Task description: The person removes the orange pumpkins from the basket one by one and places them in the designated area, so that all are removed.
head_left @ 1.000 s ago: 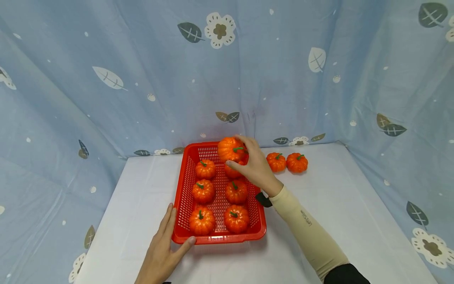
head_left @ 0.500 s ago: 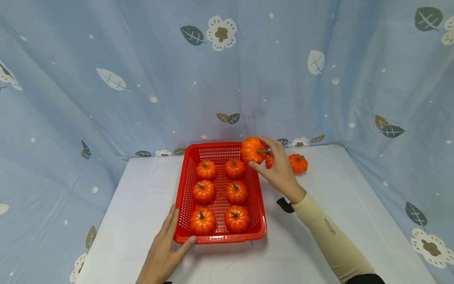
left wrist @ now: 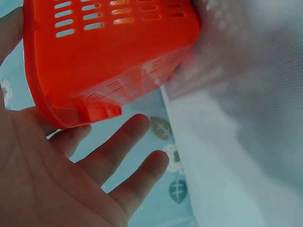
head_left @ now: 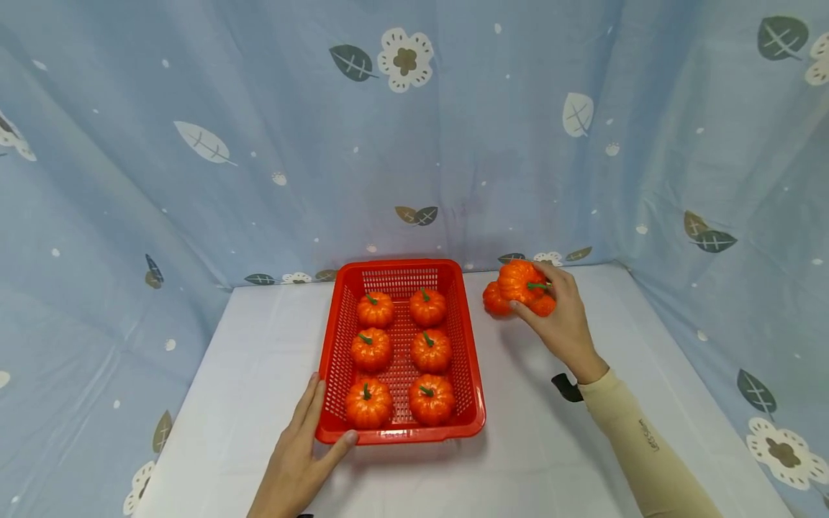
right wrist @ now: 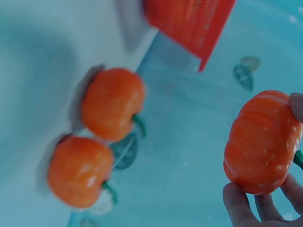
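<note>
One glossy, ribbed pumpkin (head_left: 517,280) in hand (head_left: 566,322)

White table (head_left: 259,345), red plastic basket (head_left: 440,434), two orange pumpkins (right wrist: 111,104) (close together) beside it

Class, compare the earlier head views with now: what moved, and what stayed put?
The right hand carried a ribbed orange pumpkin rightward from above the red perforated basket; in the head view it now partly hides two similar pumpkins on the white tabletop. Nothing was released. The left hand at the basket's corner and six pumpkins inside stayed put.
</note>
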A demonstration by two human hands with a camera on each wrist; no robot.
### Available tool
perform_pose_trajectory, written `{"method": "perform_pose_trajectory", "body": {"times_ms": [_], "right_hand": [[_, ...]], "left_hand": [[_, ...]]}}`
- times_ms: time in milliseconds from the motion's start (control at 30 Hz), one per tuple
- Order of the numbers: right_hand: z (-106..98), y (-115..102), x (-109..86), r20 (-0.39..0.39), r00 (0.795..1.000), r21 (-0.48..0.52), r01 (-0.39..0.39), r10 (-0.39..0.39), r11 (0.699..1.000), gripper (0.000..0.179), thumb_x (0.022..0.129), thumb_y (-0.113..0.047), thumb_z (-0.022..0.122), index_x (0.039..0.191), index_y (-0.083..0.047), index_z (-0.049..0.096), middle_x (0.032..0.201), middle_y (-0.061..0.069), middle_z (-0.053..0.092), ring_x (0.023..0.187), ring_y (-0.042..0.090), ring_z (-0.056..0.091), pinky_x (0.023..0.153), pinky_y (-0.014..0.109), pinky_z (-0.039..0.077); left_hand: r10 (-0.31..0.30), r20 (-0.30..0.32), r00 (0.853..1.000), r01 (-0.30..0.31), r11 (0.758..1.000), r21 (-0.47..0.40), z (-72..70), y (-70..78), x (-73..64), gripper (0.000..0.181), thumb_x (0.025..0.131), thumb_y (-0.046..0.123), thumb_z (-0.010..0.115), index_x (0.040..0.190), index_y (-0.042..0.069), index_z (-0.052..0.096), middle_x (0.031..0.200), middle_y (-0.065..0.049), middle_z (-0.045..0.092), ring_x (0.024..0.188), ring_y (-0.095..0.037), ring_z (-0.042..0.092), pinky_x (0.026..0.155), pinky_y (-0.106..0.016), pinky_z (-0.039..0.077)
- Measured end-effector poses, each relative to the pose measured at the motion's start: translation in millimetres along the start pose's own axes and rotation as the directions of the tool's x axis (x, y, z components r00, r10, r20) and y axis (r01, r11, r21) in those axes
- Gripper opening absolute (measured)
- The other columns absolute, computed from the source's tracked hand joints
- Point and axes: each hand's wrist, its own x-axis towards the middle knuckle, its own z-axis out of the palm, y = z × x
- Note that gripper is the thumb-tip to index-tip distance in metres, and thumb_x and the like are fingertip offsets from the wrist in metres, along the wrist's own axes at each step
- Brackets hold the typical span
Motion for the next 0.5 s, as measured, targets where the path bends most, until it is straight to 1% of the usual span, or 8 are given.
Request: {"method": "perform_pose_trajectory", "body": {"times_ms": [67, 100, 200, 267, 333, 367, 400, 500], "right_hand": [[-5, 8, -1.7, -0.015, 1.000, -0.011, -0.009, 0.009, 1.000, 0.081, 0.081, -0.012, 0.088, 0.150, -0.010, 0.046, 0.142, 0.017, 0.043, 0.126, 0.033, 0.047, 0.102, 0.053, 0.047], [-7, 12, -2.3, -0.025, 1.000, -0.018, -0.009, 0.009, 1.000, 0.081, 0.081, -0.012, 0.087, 0.150, -0.009, 0.046, 0.142, 0.018, 0.043, 0.126, 0.033, 0.046, 0.103, 0.050, 0.048], [-15, 24, -3.1, -0.065, 0.998, -0.030, -0.018, 0.016, 0.999, 0.080, 0.081, -0.010, 0.087, 0.150, -0.007, 0.046, 0.142, 0.017, 0.044, 0.128, 0.032, 0.045, 0.104, 0.029, 0.046], [-21, 32, -3.7, -0.087, 0.996, -0.043, -0.030, 0.026, 0.999, 0.079, 0.081, -0.010, 0.087, 0.149, -0.008, 0.047, 0.142, 0.017, 0.044, 0.128, 0.031, 0.045, 0.101, 0.015, 0.042], [-26, 39, -4.3, -0.098, 0.994, -0.060, -0.052, 0.046, 0.997, 0.078, 0.082, -0.011, 0.087, 0.150, -0.010, 0.047, 0.143, 0.016, 0.044, 0.129, 0.029, 0.044, 0.098, 0.009, 0.037], [-29, 42, -4.7, -0.101, 0.993, -0.069, -0.062, 0.055, 0.996, 0.078, 0.082, -0.012, 0.087, 0.150, -0.010, 0.047, 0.143, 0.016, 0.044, 0.129, 0.029, 0.043, 0.097, 0.009, 0.036], [-31, 45, -5.1, -0.103, 0.993, -0.076, -0.072, 0.064, 0.994, 0.077, 0.082, -0.013, 0.086, 0.149, -0.010, 0.048, 0.143, 0.016, 0.044, 0.129, 0.030, 0.043, 0.099, 0.013, 0.038], [-39, 54, -5.5, -0.106, 0.990, -0.103, -0.101, 0.090, 0.990, 0.077, 0.083, -0.016, 0.086, 0.149, -0.010, 0.048, 0.143, 0.017, 0.043, 0.128, 0.030, 0.043, 0.103, 0.029, 0.045]], "left_hand": [[0.000, 0.000, 1.000, 0.000, 1.000, 0.000, -0.1, -0.3, -0.1, 0.099, 0.091, 0.058, 0.069, 0.165, 0.025, 0.013, 0.169, 0.011, 0.005, 0.147, -0.035, 0.032, 0.107, -0.066, 0.037], [-0.002, 0.000, 1.000, 0.002, 1.000, 0.002, 0.0, -0.3, -0.2, 0.099, 0.091, 0.058, 0.069, 0.165, 0.025, 0.013, 0.169, 0.011, 0.005, 0.147, -0.035, 0.032, 0.106, -0.066, 0.037], [-0.005, -0.001, 1.000, 0.005, 1.000, 0.009, 0.4, -0.4, -0.4, 0.099, 0.091, 0.058, 0.069, 0.165, 0.026, 0.012, 0.169, 0.011, 0.005, 0.147, -0.035, 0.033, 0.105, -0.068, 0.037], [-0.004, -0.001, 1.000, 0.004, 1.000, 0.010, 0.6, -0.4, -0.5, 0.099, 0.091, 0.059, 0.069, 0.165, 0.026, 0.012, 0.169, 0.011, 0.005, 0.146, -0.035, 0.033, 0.105, -0.068, 0.037], [-0.001, -0.003, 1.000, 0.001, 1.000, 0.011, 0.5, -0.4, -0.5, 0.099, 0.091, 0.058, 0.069, 0.165, 0.027, 0.012, 0.169, 0.010, 0.005, 0.146, -0.035, 0.034, 0.105, -0.068, 0.038], [-0.001, -0.003, 1.000, 0.001, 1.000, 0.011, 0.5, -0.4, -0.4, 0.099, 0.091, 0.058, 0.069, 0.165, 0.027, 0.012, 0.169, 0.010, 0.005, 0.146, -0.036, 0.034, 0.105, -0.067, 0.038], [-0.001, -0.002, 1.000, 0.001, 1.000, 0.010, 0.4, -0.4, -0.3, 0.099, 0.091, 0.058, 0.069, 0.165, 0.027, 0.012, 0.169, 0.011, 0.005, 0.145, -0.036, 0.035, 0.105, -0.067, 0.038], [-0.004, -0.002, 1.000, 0.004, 1.000, 0.009, 1.1, -0.2, 0.4, 0.099, 0.091, 0.058, 0.069, 0.165, 0.027, 0.012, 0.169, 0.010, 0.006, 0.145, -0.036, 0.036, 0.104, -0.068, 0.038]]}}
